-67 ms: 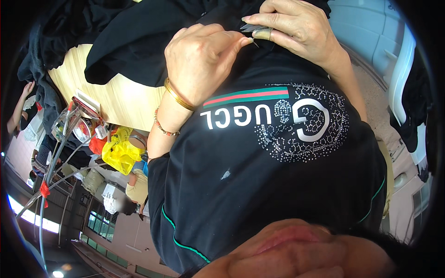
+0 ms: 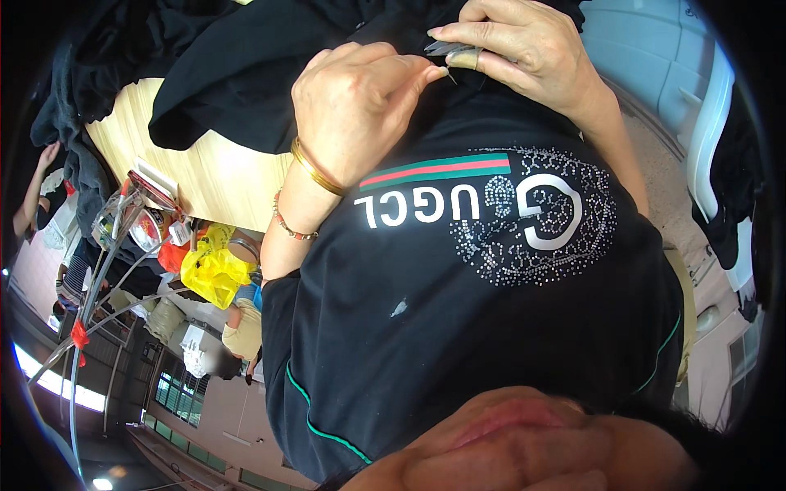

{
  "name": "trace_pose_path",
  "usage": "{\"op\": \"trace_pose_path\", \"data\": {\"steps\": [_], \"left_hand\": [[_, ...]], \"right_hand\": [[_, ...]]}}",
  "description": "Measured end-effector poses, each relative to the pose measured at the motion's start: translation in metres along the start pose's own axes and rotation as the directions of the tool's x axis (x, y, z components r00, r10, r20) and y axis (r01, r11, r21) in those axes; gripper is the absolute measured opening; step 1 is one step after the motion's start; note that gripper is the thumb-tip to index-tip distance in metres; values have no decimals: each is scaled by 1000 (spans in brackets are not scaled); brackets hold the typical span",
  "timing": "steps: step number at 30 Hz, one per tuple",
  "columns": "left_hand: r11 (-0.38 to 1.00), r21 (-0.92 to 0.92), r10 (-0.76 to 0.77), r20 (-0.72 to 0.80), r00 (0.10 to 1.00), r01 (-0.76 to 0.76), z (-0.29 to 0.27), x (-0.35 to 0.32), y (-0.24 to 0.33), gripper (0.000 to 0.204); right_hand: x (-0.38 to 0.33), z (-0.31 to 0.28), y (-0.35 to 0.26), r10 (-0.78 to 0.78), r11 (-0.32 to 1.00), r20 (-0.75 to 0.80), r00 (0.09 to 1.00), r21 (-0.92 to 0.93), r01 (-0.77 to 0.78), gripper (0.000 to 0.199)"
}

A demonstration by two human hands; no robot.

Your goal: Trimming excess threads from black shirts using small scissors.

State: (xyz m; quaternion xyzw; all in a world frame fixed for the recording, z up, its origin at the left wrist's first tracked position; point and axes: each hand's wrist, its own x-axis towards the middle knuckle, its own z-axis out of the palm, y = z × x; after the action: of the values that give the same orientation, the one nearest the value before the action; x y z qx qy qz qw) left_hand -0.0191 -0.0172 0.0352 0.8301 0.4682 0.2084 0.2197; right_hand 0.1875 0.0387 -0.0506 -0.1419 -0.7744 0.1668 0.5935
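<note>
My left hand (image 2: 360, 106), with a gold bangle and a bead bracelet on the wrist, is pinched shut on a fold of black cloth (image 2: 246, 65) in front of my belly. My right hand (image 2: 524, 49) is just to its right, fingertips almost touching it. The right hand grips a small metal tool (image 2: 446, 47) and has a tan cover on one finger. Both hands hover over my black T-shirt (image 2: 491, 327), which has a red-and-green stripe and a studded emblem. What lies between the left fingertips is too small to tell.
A pale wooden table (image 2: 205, 172) carries the heap of black cloth. Below it are a yellow plastic bag (image 2: 213, 274) and a wire rack with small items (image 2: 135, 221). Another person's arm (image 2: 33, 196) shows at the left rim. A white chair (image 2: 712, 123) stands at the right.
</note>
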Motion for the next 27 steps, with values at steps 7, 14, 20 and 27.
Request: {"op": "trace_pose_path", "data": {"steps": [7, 14, 20, 27], "left_hand": [[1000, -12, -14, -6, 1000, 14, -3, 1, -4, 9], [998, 63, 10, -117, 993, -2, -10, 8, -4, 31], [957, 289, -89, 236, 968, 17, -37, 9, -22, 47], [994, -17, -106, -305, 947, 106, -250, 28, -102, 30]], "right_hand": [[12, -9, -7, -25, 997, 73, 997, -73, 30, 22], [36, -39, -25, 551, 827, 339, 763, -345, -444, 26], [35, -65, -17, 662, 748, 108, 741, -145, -647, 37], [10, -94, -14, 787, 603, -143, 600, -21, -797, 30]]}}
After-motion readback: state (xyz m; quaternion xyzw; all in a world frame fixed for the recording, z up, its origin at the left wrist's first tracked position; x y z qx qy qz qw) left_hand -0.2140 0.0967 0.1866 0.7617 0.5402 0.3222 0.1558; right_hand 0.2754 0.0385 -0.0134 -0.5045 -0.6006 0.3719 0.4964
